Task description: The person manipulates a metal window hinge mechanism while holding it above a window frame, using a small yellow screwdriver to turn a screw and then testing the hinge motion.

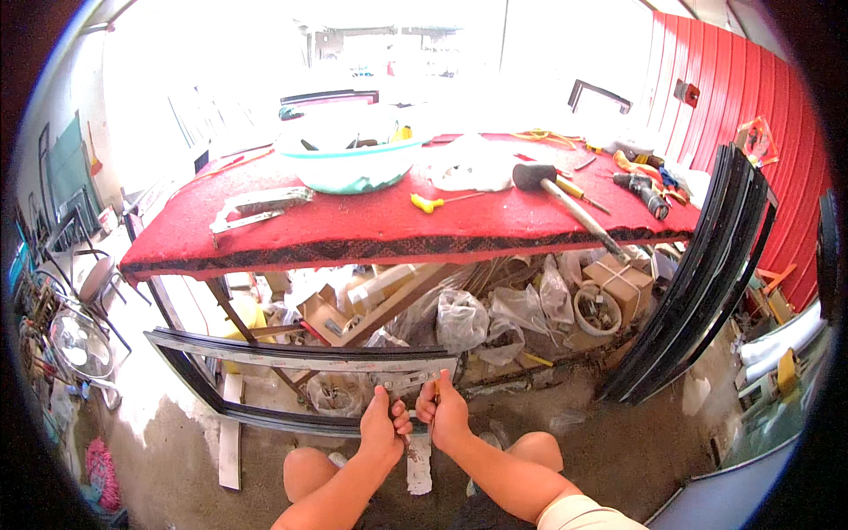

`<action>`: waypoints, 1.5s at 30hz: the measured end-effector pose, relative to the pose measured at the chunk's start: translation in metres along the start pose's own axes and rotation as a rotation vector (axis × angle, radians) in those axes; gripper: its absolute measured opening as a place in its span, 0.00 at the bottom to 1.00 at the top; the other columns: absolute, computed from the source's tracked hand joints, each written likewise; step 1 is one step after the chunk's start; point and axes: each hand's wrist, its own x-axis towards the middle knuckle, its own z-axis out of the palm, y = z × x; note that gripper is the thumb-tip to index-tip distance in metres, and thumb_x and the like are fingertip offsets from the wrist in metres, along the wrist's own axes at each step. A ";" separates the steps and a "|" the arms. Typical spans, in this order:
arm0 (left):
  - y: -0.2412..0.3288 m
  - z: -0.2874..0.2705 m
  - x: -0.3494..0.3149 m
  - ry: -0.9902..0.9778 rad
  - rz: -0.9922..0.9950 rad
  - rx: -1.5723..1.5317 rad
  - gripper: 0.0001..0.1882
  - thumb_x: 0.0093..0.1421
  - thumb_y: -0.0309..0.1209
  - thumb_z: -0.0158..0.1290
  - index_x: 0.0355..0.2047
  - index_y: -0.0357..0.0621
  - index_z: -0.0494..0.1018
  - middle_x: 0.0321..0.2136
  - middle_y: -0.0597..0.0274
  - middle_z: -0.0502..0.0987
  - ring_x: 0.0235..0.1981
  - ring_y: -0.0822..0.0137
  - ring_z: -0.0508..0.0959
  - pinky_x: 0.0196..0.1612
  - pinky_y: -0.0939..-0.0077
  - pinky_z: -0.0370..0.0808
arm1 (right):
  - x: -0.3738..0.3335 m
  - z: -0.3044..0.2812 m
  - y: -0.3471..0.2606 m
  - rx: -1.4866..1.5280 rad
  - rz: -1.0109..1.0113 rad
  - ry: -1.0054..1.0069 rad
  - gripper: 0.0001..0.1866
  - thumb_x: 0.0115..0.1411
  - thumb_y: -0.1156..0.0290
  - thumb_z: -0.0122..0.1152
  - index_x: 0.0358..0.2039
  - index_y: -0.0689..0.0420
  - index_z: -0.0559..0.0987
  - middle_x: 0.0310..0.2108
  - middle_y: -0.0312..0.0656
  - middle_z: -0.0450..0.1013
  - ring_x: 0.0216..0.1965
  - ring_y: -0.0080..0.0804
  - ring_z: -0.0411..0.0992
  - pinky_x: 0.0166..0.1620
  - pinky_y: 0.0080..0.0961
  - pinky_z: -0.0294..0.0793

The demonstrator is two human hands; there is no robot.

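My left hand (382, 433) and my right hand (449, 417) are both closed, thumbs up, in front of my knees. Between the thumbs stretches a short silvery metal strip (410, 381), which looks like a window hinge stay. Each hand grips one end of it. Something slim and yellowish shows at the right fingers, too small to name. Right behind the strip, a black window frame (291, 424) stands low and on its long side, its upper rail wrapped in printed white film. Pale boards prop it off the floor.
A red-covered workbench (353, 231) carries a turquoise basin (353, 168), a mallet (565, 203), a cordless drill (642, 193) and a yellow-handled hex key (427, 203). Black profiles (698, 283) lean at its right end. Plastic bags (462, 320) and cartons (618, 284) crowd underneath.
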 end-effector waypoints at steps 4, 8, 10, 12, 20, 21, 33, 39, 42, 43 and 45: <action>0.015 0.015 0.003 -0.081 0.031 0.098 0.18 0.79 0.51 0.45 0.39 0.53 0.64 0.27 0.69 0.64 0.24 0.73 0.61 0.26 0.76 0.61 | 0.008 0.001 -0.010 0.025 -0.016 -0.041 0.31 0.80 0.43 0.38 0.29 0.54 0.70 0.18 0.33 0.58 0.21 0.28 0.57 0.28 0.29 0.60; 0.024 0.032 0.008 -0.201 0.042 0.173 0.16 0.79 0.49 0.44 0.42 0.51 0.66 0.28 0.68 0.67 0.24 0.72 0.64 0.28 0.74 0.64 | 0.006 -0.007 -0.025 0.085 -0.072 -0.140 0.29 0.80 0.41 0.39 0.33 0.54 0.72 0.20 0.33 0.62 0.24 0.28 0.61 0.31 0.28 0.63; 0.026 0.037 0.008 -0.243 0.046 0.207 0.14 0.80 0.46 0.44 0.47 0.50 0.69 0.29 0.68 0.69 0.24 0.72 0.67 0.29 0.74 0.67 | 0.001 -0.008 -0.032 0.080 -0.101 -0.168 0.30 0.80 0.41 0.38 0.34 0.54 0.72 0.22 0.34 0.63 0.25 0.29 0.62 0.33 0.29 0.64; 0.026 0.034 0.012 -0.249 0.044 0.245 0.15 0.80 0.47 0.43 0.47 0.50 0.70 0.30 0.67 0.71 0.25 0.71 0.69 0.30 0.73 0.68 | -0.002 -0.011 -0.034 0.036 -0.122 -0.189 0.31 0.79 0.40 0.37 0.33 0.54 0.71 0.22 0.35 0.63 0.26 0.30 0.63 0.34 0.29 0.65; 0.017 0.004 0.029 -0.223 -0.001 0.260 0.22 0.80 0.51 0.41 0.42 0.46 0.74 0.29 0.64 0.75 0.26 0.68 0.71 0.34 0.68 0.71 | -0.005 -0.027 -0.018 -0.118 -0.096 -0.203 0.30 0.80 0.43 0.38 0.40 0.57 0.76 0.28 0.36 0.69 0.29 0.28 0.66 0.37 0.28 0.67; 0.017 0.001 0.031 -0.238 -0.014 0.250 0.22 0.80 0.51 0.41 0.41 0.46 0.74 0.29 0.64 0.76 0.26 0.68 0.72 0.34 0.68 0.72 | -0.005 -0.029 -0.017 -0.155 -0.086 -0.217 0.30 0.80 0.43 0.38 0.41 0.58 0.76 0.29 0.36 0.70 0.29 0.28 0.66 0.38 0.27 0.68; 0.046 -0.020 0.036 -0.149 0.067 0.168 0.18 0.76 0.49 0.50 0.39 0.48 0.73 0.26 0.65 0.73 0.28 0.68 0.73 0.34 0.69 0.71 | 0.015 -0.021 -0.026 -0.801 -0.232 -0.467 0.29 0.81 0.46 0.41 0.48 0.61 0.79 0.31 0.31 0.68 0.35 0.21 0.65 0.44 0.23 0.68; 0.050 -0.024 0.035 -0.144 0.092 0.209 0.17 0.75 0.48 0.52 0.39 0.48 0.74 0.28 0.66 0.73 0.28 0.70 0.72 0.33 0.70 0.71 | 0.008 -0.030 -0.027 -0.583 0.098 -0.474 0.28 0.80 0.45 0.43 0.48 0.59 0.78 0.27 0.28 0.64 0.27 0.18 0.62 0.34 0.20 0.65; 0.056 -0.023 0.039 -0.170 0.101 0.182 0.16 0.74 0.49 0.53 0.38 0.51 0.73 0.27 0.69 0.71 0.27 0.71 0.72 0.32 0.72 0.69 | 0.007 -0.015 -0.042 -0.583 0.090 -0.487 0.27 0.80 0.46 0.44 0.47 0.60 0.78 0.24 0.30 0.67 0.26 0.18 0.65 0.33 0.20 0.66; 0.060 -0.011 0.034 -0.181 0.102 0.161 0.16 0.74 0.49 0.53 0.37 0.52 0.73 0.27 0.70 0.71 0.27 0.71 0.71 0.32 0.72 0.68 | 0.004 -0.011 -0.049 -0.602 0.097 -0.485 0.27 0.80 0.46 0.45 0.47 0.60 0.78 0.23 0.30 0.67 0.26 0.18 0.66 0.33 0.20 0.66; 0.057 -0.004 0.038 -0.205 0.084 0.147 0.20 0.75 0.51 0.49 0.36 0.49 0.74 0.25 0.69 0.73 0.25 0.71 0.70 0.31 0.72 0.67 | 0.004 -0.013 -0.058 -0.567 0.057 -0.564 0.26 0.79 0.48 0.47 0.48 0.61 0.79 0.23 0.30 0.68 0.25 0.17 0.66 0.32 0.19 0.67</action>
